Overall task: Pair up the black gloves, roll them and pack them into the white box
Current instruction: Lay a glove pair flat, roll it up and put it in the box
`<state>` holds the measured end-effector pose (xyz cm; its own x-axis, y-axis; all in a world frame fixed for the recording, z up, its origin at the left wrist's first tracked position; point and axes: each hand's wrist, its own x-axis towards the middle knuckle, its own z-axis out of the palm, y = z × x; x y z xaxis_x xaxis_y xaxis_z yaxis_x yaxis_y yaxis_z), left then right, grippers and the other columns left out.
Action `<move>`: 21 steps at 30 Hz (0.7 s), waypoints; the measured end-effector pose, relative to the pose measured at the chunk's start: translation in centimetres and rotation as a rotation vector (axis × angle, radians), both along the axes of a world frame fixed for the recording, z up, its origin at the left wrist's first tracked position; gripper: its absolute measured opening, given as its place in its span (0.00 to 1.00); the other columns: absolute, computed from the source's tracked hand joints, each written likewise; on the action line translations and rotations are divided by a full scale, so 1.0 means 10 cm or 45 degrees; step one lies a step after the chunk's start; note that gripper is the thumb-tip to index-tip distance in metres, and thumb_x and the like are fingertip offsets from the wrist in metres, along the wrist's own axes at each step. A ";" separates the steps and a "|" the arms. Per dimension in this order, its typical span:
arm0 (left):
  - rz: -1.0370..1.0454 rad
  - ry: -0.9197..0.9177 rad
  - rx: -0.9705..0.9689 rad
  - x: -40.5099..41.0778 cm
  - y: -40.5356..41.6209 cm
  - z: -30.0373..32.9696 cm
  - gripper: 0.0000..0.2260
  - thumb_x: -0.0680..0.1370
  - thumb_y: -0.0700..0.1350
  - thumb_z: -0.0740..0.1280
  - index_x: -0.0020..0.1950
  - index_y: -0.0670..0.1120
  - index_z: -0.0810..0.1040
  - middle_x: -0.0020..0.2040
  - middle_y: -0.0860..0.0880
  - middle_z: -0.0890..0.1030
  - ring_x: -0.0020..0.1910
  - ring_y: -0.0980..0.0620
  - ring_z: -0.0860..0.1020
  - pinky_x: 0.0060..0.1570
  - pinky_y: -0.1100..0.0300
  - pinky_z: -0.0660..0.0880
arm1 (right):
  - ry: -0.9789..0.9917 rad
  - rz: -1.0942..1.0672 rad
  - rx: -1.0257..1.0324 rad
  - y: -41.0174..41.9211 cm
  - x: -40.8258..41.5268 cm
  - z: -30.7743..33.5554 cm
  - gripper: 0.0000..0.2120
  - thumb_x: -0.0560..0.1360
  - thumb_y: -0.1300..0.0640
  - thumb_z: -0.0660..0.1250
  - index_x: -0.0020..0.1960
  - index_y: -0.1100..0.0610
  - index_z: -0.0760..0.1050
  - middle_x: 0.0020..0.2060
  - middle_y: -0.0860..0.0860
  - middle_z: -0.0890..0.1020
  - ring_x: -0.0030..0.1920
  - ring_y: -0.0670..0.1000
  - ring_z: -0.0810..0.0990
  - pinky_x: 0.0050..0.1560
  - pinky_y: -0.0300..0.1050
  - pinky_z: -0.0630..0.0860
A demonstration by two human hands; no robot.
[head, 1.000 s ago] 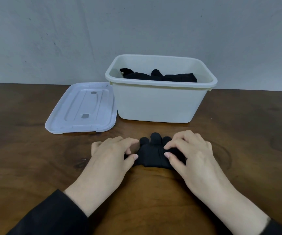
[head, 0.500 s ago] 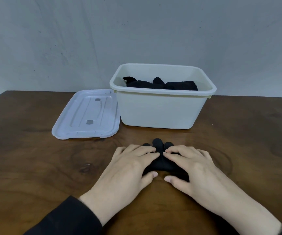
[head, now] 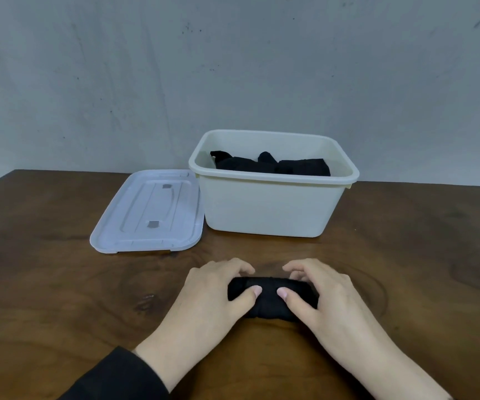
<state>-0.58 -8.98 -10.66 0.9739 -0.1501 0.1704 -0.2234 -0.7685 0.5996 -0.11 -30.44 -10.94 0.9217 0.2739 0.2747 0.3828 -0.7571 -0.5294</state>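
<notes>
A rolled pair of black gloves (head: 270,298) lies on the wooden table, near the front. My left hand (head: 212,295) grips its left end, fingers curled over the top and thumb on the near side. My right hand (head: 325,295) grips the right end the same way. Behind them stands the white box (head: 267,209), open, with more black gloves (head: 273,164) inside it.
The box's white lid (head: 149,212) lies flat on the table (head: 45,284), just left of the box and touching it. A grey wall rises behind the table's far edge.
The glove fingertips that stuck out toward the box have been rolled in; the pair is now a compact roll. My hands have curled round its two ends.
</notes>
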 end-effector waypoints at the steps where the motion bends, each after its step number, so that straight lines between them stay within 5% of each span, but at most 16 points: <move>1: 0.001 -0.053 0.049 0.01 0.01 -0.01 0.13 0.79 0.60 0.63 0.62 0.63 0.73 0.52 0.64 0.75 0.56 0.64 0.71 0.61 0.63 0.68 | -0.119 0.001 -0.057 0.01 0.01 -0.01 0.10 0.77 0.43 0.67 0.58 0.38 0.73 0.52 0.34 0.75 0.57 0.38 0.72 0.61 0.43 0.70; 5: -0.137 -0.222 0.221 0.02 0.02 -0.04 0.12 0.80 0.59 0.58 0.58 0.59 0.77 0.55 0.63 0.74 0.53 0.62 0.71 0.56 0.59 0.71 | -0.500 0.229 -0.274 0.07 0.01 -0.03 0.10 0.76 0.57 0.66 0.53 0.46 0.83 0.54 0.39 0.81 0.56 0.40 0.77 0.61 0.44 0.70; 8: -0.231 -0.311 0.261 0.02 0.04 -0.05 0.15 0.81 0.56 0.56 0.57 0.57 0.81 0.55 0.62 0.78 0.50 0.61 0.75 0.52 0.58 0.75 | -0.419 0.311 -0.292 0.04 -0.04 -0.11 0.16 0.73 0.56 0.66 0.59 0.50 0.84 0.60 0.42 0.82 0.62 0.39 0.78 0.64 0.40 0.74; 11: -0.365 -0.132 0.290 -0.02 0.07 -0.02 0.24 0.80 0.63 0.53 0.76 0.59 0.66 0.73 0.66 0.65 0.71 0.67 0.62 0.72 0.71 0.54 | -0.315 0.304 -0.330 0.01 -0.08 -0.13 0.22 0.74 0.46 0.66 0.65 0.51 0.79 0.66 0.43 0.79 0.66 0.39 0.75 0.68 0.35 0.69; 14: -0.405 -0.087 0.386 -0.01 0.09 -0.08 0.32 0.77 0.64 0.52 0.81 0.57 0.52 0.77 0.65 0.50 0.75 0.69 0.49 0.70 0.75 0.37 | -0.322 0.274 -0.410 0.08 -0.06 -0.15 0.29 0.64 0.48 0.80 0.63 0.51 0.81 0.62 0.44 0.82 0.61 0.41 0.80 0.62 0.36 0.74; 18: -0.347 -0.141 0.302 0.05 0.03 -0.17 0.26 0.79 0.57 0.55 0.78 0.54 0.63 0.76 0.60 0.63 0.74 0.63 0.63 0.75 0.67 0.50 | -0.320 0.217 -0.362 0.15 -0.04 -0.17 0.32 0.51 0.57 0.87 0.55 0.50 0.85 0.53 0.44 0.86 0.51 0.40 0.84 0.53 0.34 0.78; 21: -0.343 -0.156 0.235 0.05 0.06 -0.15 0.26 0.79 0.61 0.55 0.78 0.61 0.59 0.75 0.68 0.58 0.74 0.70 0.55 0.73 0.71 0.52 | -0.326 0.160 -0.327 0.06 -0.07 -0.08 0.32 0.52 0.60 0.86 0.55 0.48 0.85 0.53 0.42 0.85 0.51 0.39 0.84 0.55 0.33 0.75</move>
<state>-0.11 -8.34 -12.21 0.8692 -0.4379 0.2295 -0.4944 -0.7651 0.4125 -0.80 -29.82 -11.72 0.7870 0.4705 0.3990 0.5764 -0.7914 -0.2036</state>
